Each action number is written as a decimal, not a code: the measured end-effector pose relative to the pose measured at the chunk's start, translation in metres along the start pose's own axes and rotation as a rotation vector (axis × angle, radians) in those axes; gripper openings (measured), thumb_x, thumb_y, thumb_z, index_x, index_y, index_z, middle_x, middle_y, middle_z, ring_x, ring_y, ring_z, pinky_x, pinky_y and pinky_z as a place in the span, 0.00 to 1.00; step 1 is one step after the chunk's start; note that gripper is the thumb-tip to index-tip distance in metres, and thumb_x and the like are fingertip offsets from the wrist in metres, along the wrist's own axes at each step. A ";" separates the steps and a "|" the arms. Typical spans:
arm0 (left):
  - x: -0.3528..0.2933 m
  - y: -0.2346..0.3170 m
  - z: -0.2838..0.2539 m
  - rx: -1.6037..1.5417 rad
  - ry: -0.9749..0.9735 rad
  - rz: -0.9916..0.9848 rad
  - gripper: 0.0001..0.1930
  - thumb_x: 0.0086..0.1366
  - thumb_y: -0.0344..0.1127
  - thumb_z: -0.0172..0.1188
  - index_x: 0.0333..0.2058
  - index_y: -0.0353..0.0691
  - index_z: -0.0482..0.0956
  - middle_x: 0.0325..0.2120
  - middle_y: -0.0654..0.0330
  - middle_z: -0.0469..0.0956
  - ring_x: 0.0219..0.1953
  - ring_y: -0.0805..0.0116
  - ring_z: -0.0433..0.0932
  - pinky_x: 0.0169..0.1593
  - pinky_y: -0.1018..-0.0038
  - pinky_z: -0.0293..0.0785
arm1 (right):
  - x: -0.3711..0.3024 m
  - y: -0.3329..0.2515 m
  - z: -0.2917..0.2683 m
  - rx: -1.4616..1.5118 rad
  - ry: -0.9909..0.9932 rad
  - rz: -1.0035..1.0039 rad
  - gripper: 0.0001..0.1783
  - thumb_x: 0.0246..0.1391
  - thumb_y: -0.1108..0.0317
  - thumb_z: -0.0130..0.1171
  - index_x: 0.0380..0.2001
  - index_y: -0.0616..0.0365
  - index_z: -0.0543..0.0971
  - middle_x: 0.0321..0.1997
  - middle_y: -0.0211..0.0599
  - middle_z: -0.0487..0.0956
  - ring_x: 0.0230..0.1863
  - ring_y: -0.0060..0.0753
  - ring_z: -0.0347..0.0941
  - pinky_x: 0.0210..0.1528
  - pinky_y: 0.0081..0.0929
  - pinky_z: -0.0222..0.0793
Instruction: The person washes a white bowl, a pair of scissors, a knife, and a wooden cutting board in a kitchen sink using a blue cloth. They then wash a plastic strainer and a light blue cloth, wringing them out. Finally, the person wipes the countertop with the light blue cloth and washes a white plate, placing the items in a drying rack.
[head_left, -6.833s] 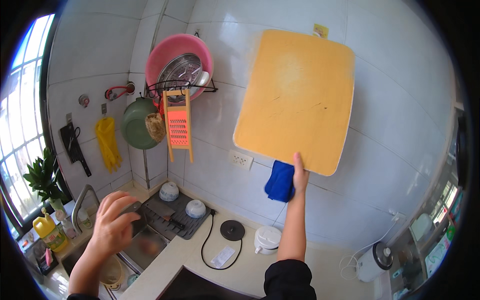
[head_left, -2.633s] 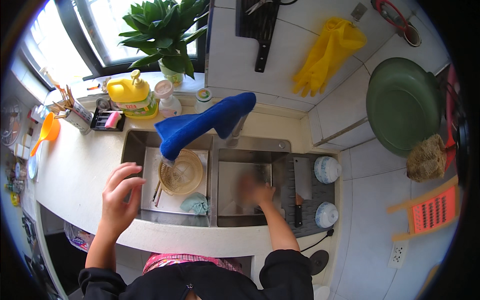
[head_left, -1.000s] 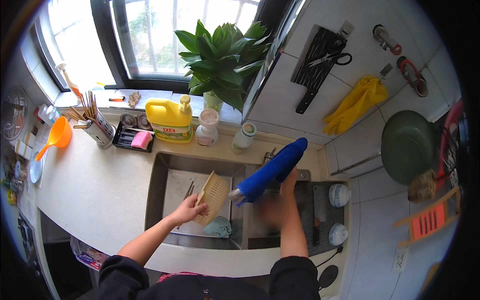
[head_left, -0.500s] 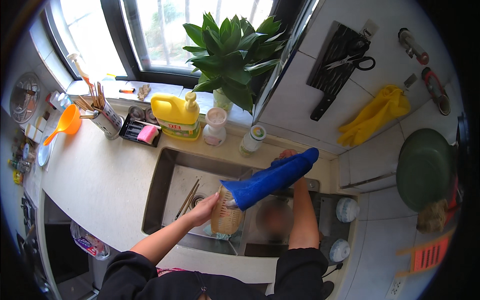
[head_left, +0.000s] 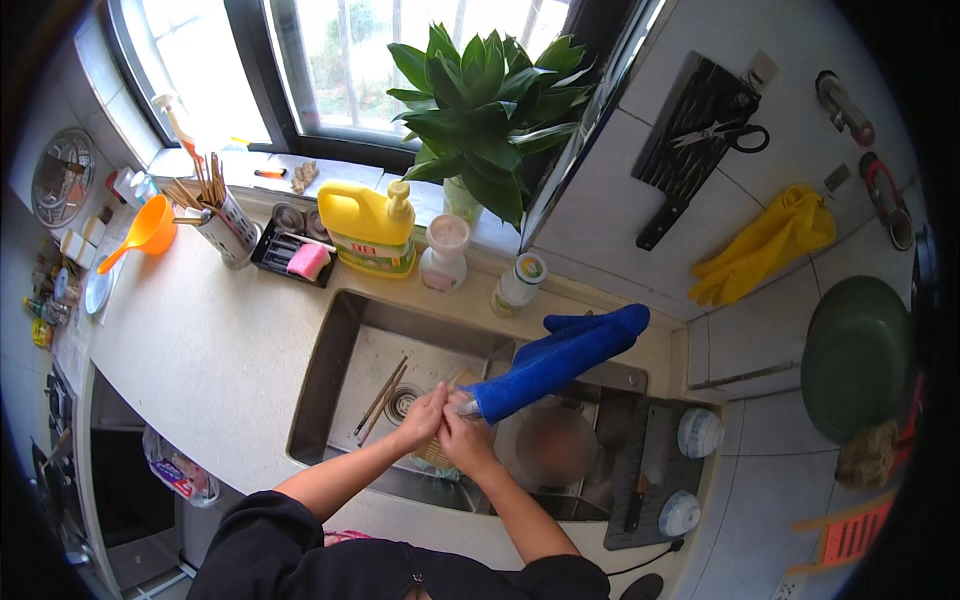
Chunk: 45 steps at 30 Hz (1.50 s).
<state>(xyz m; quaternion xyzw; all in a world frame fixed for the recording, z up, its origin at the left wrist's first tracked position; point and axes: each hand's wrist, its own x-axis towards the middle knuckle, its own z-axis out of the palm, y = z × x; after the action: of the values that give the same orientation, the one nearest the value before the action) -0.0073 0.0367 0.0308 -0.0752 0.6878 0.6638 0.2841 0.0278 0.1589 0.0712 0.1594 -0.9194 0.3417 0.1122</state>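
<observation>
My left hand [head_left: 424,420] is at a beige slotted basket [head_left: 432,458], its fingers curled at the near rim. My right hand [head_left: 464,438] lies close against it over the basket, fingers bent; what they hold, if anything, is hidden. Most of the basket is covered by my hands. Just above them is the metal tip of the faucet [head_left: 468,407], which wears a blue fabric cover [head_left: 560,362]. Below is the left basin of a steel sink [head_left: 322,395], where a pair of brown chopsticks [head_left: 380,400] lies beside the drain [head_left: 401,403]. A pale green cloth [head_left: 440,472] shows partly beneath the basket.
A blurred round vessel [head_left: 555,445] fills the right basin. Beside it a dark mat [head_left: 650,410] bears two patterned bowls [head_left: 700,432] and a knife [head_left: 637,500]. Behind the sink stand a yellow jug [head_left: 366,228], a white bottle [head_left: 445,255] and a jar [head_left: 518,285].
My right hand has come down from the far end of the blue cover to the spout tip, meeting my left. The basket is lower and more hidden. The view has shifted slightly.
</observation>
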 end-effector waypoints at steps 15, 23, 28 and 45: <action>-0.027 0.032 -0.059 -0.345 0.083 -0.118 0.15 0.63 0.42 0.50 0.32 0.33 0.73 0.23 0.62 0.75 0.24 0.75 0.73 0.29 0.77 0.71 | 0.033 0.097 0.061 0.609 -0.325 0.271 0.16 0.49 0.64 0.51 0.41 0.59 0.72 0.41 0.44 0.74 0.43 0.44 0.69 0.47 0.33 0.63; -0.016 0.004 -0.092 -0.845 0.122 -0.353 0.18 0.67 0.41 0.38 0.41 0.31 0.69 0.35 0.52 0.76 0.37 0.61 0.75 0.45 0.65 0.72 | -0.038 0.129 0.125 1.449 -0.167 1.072 0.20 0.54 0.57 0.50 0.47 0.56 0.69 0.44 0.33 0.73 0.44 0.31 0.70 0.49 0.29 0.63; -0.006 0.004 -0.086 -0.888 0.234 -0.355 0.18 0.67 0.41 0.36 0.40 0.31 0.68 0.36 0.51 0.75 0.38 0.60 0.75 0.46 0.65 0.71 | -0.046 0.071 0.101 1.580 0.275 1.202 0.20 0.54 0.58 0.47 0.47 0.57 0.69 0.44 0.34 0.73 0.43 0.32 0.70 0.48 0.30 0.65; 0.090 0.031 -0.038 -0.873 0.468 -0.294 0.06 0.56 0.26 0.48 0.31 0.30 0.69 0.26 0.52 0.71 0.28 0.57 0.73 0.33 0.61 0.74 | -0.043 0.051 0.127 2.215 0.409 0.874 0.23 0.56 0.55 0.39 0.49 0.59 0.67 0.49 0.43 0.70 0.50 0.42 0.67 0.53 0.41 0.63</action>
<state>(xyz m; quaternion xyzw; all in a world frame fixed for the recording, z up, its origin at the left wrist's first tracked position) -0.1075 0.0289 0.0117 -0.4290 0.3740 0.8074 0.1552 0.0361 0.1201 -0.0663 -0.2123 -0.0696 0.9724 -0.0670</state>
